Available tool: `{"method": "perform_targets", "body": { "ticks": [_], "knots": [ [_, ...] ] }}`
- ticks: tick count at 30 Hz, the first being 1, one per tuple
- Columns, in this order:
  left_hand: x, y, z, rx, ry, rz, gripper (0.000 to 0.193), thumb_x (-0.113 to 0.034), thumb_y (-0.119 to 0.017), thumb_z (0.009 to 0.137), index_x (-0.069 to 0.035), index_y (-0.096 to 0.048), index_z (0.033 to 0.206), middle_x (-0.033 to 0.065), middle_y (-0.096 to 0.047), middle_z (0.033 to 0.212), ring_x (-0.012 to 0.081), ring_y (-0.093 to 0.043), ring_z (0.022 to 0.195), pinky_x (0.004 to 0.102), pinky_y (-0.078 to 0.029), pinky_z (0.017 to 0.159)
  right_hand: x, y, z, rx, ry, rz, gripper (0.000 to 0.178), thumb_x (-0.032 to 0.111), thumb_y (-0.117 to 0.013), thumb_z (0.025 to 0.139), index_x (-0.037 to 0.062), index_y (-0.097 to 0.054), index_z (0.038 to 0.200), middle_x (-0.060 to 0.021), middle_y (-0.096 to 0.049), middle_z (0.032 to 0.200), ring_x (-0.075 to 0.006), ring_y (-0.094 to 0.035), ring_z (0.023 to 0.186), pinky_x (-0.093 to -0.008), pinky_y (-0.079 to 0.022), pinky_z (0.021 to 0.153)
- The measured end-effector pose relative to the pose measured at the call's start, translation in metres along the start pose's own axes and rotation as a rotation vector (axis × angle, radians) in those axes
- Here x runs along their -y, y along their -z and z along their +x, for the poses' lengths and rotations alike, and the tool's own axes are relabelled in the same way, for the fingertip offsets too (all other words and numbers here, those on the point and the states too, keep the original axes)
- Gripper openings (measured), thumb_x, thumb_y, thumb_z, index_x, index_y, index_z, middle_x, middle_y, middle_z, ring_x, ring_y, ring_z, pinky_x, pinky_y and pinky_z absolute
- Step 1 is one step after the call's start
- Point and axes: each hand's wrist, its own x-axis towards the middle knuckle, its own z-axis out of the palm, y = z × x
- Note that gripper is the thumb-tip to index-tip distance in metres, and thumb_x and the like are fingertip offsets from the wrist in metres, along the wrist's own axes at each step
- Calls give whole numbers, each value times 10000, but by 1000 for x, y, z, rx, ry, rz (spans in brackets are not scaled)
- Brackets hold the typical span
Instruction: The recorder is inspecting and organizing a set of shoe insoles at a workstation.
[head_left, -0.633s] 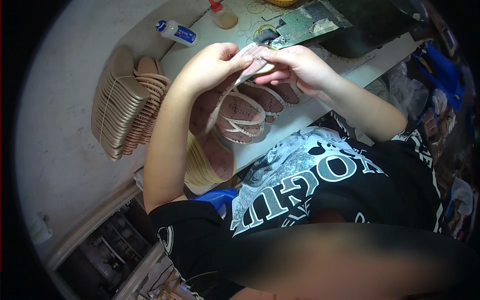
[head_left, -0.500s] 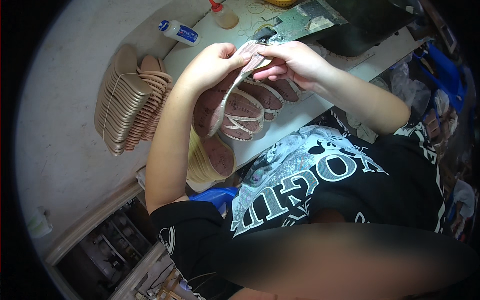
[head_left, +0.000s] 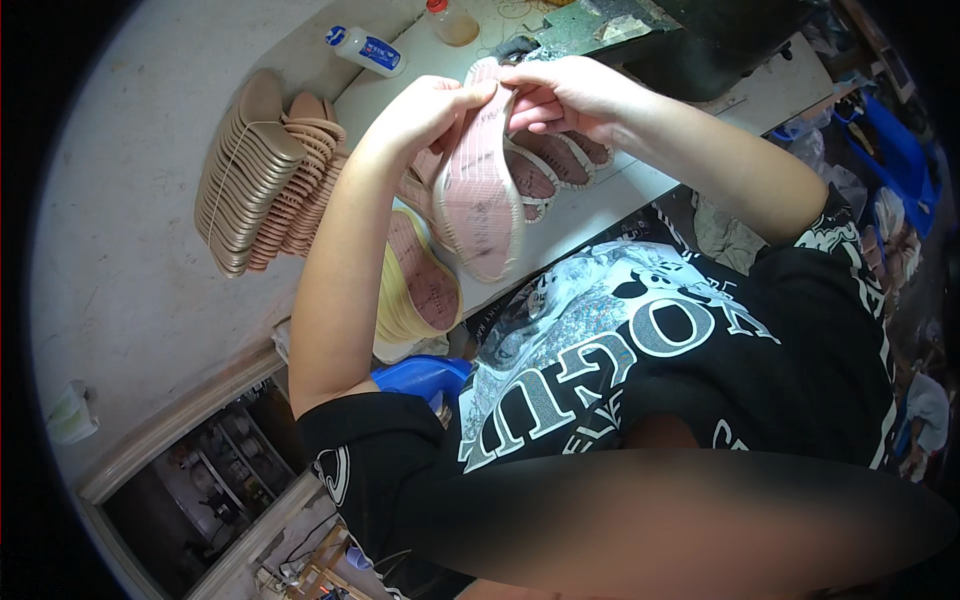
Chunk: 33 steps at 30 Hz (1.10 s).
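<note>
While the left hand (head_left: 430, 108) pinches the upper end of one pink insole (head_left: 482, 205) between thumb and fingers, the right hand (head_left: 572, 95) is clamped on that same end just beside it, two hands on a single piece, which hangs in front of the white table (head_left: 582, 212) with its broad end lowermost. Behind it lie at least three rimmed insoles (head_left: 565, 155), though their overlap makes an exact count uncertain. One stack of yellow-edged insoles (head_left: 400, 295) sits beside the left forearm (head_left: 345, 240). Left of that arm are two more stacks, one of gold-beige soles (head_left: 245, 170) and one of peach soles (head_left: 308, 185). Two bottles stand out farther up: one white bottle (head_left: 365, 52), one red-capped bottle (head_left: 452, 26).
</note>
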Motion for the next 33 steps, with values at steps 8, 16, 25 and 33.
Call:
{"method": "perform_targets", "body": {
  "ticks": [8, 16, 25, 33],
  "knots": [
    [-15, -13, -8, 118, 94, -167, 516, -507, -578, 873, -55, -595, 625, 55, -567, 483, 103, -459, 352, 214, -345, 380, 2, 31, -30, 135, 66, -107, 318, 238, -669, 839, -30, -672, 1012, -82, -683, 913, -103, -635, 796, -246, -500, 730],
    [-5, -4, 5, -27, 30, -75, 595, -552, -593, 843, -47, -532, 533, 15, -409, 364, 73, -341, 312, 223, -237, 345, 4, 53, -64, 189, 6, -264, 315, 272, -669, 857, -29, -673, 949, -35, -669, 834, -54, -592, 708, -198, -470, 663],
    [20, 5, 31, -320, -105, -317, 490, -475, -653, 830, -65, -550, 582, -24, -394, 411, 63, -287, 335, 229, -181, 371, -18, 26, -18, 77, 92, 11, 276, 202, -638, 883, -58, -655, 977, -76, -675, 866, -97, -625, 739, -235, -496, 676],
    [30, -47, -38, -453, -287, -1195, 226, -212, -523, 951, 4, -588, 965, 64, -639, 838, 90, -588, 646, 234, -479, 585, -27, -34, -40, 312, 93, -58, 232, 207, -651, 886, -8, -639, 972, -13, -662, 871, -57, -598, 812, -208, -476, 741]
  ]
}}
